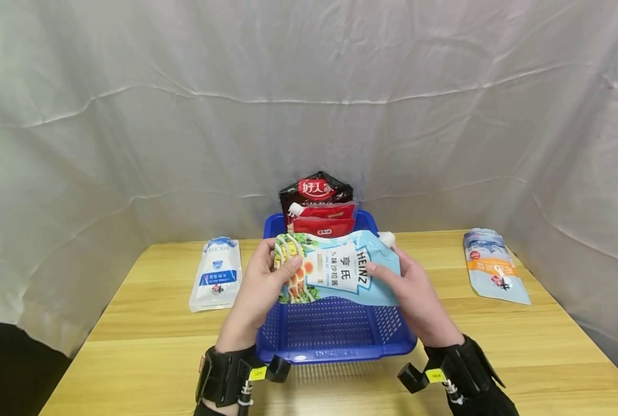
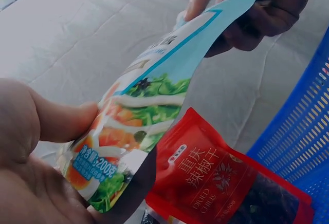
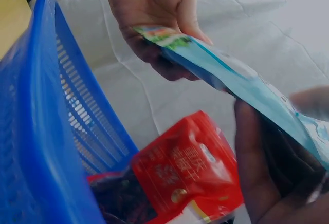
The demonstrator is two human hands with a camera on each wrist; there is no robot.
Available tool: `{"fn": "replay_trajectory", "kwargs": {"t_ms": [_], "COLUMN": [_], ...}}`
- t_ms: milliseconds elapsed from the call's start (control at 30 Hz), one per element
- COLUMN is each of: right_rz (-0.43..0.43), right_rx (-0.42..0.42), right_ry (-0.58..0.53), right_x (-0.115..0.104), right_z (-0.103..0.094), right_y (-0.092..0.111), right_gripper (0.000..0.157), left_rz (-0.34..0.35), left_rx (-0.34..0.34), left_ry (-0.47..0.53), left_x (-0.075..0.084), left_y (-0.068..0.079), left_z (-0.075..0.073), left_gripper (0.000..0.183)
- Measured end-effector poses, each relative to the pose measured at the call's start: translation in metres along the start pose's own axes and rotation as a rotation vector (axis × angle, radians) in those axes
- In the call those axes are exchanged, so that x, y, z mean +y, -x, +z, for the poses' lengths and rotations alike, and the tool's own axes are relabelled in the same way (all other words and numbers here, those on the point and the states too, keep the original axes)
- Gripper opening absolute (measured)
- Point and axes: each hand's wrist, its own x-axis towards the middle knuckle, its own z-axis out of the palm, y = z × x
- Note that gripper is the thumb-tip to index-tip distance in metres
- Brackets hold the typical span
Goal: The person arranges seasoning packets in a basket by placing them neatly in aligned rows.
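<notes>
A light-blue Heinz salad dressing pouch (image 1: 340,268) with a white cap (image 1: 387,238) is held sideways above the blue basket (image 1: 340,352). My left hand (image 1: 259,283) pinches its picture end, thumb on the front and fingers behind. At the capped end my right hand (image 1: 415,292) grips it the same way, thumb near the brand name. Below the pouch, in the left wrist view, a red dried chilis bag (image 2: 205,172) stands in the basket. In the right wrist view the pouch (image 3: 231,80) is seen along its edge between both hands.
At the basket's back stand a black bag (image 1: 316,188) and a red pouch with a white cap (image 1: 329,211). A white-and-blue salt bag (image 1: 217,274) lies left of the basket on the wooden table (image 1: 147,346). A blue-and-orange bag (image 1: 496,266) lies to the right. A grey curtain (image 1: 309,86) hangs behind.
</notes>
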Motion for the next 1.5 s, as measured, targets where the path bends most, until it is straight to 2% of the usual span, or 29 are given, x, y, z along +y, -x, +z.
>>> {"fn": "replay_trajectory", "kwargs": {"t_ms": [133, 267, 400, 533, 633, 833, 1033, 1267, 1500], "right_rz": [-0.070, -0.159, -0.238, -0.269, -0.287, -0.314, -0.320, -0.295, -0.285], "right_rx": [0.068, 0.119, 0.109, 0.062, 0.037, 0.039, 0.045, 0.052, 0.031], "right_ry": [-0.051, -0.168, -0.312, -0.376, -0.370, -0.368, -0.364, -0.277, -0.171], "right_x": [0.001, 0.004, 0.008, 0.011, 0.011, 0.010, 0.002, -0.006, -0.009], "right_z": [0.009, 0.021, 0.031, 0.040, 0.044, 0.043, 0.041, 0.028, 0.010], "right_y": [0.003, 0.007, 0.010, 0.011, 0.011, 0.010, 0.011, 0.011, 0.008], "right_gripper": [0.048, 0.045, 0.042, 0.043, 0.045, 0.047, 0.048, 0.046, 0.046], "left_rz": [0.028, 0.053, 0.057, 0.060, 0.061, 0.056, 0.041, 0.029, 0.128], "left_rx": [0.040, 0.067, 0.114, 0.128, 0.099, 0.045, 0.020, 0.021, -0.007], "left_ry": [0.033, 0.058, 0.082, 0.101, 0.100, 0.093, 0.105, 0.064, -0.044], "left_x": [0.001, 0.002, 0.003, 0.002, 0.002, 0.000, -0.001, 0.000, 0.002], "left_y": [0.000, 0.000, 0.000, 0.000, 0.000, 0.001, 0.001, 0.001, -0.001], "left_z": [0.001, 0.003, 0.004, 0.008, 0.011, 0.011, 0.010, 0.008, 0.003], "left_gripper": [0.035, 0.033, 0.030, 0.029, 0.032, 0.039, 0.041, 0.043, 0.038]}}
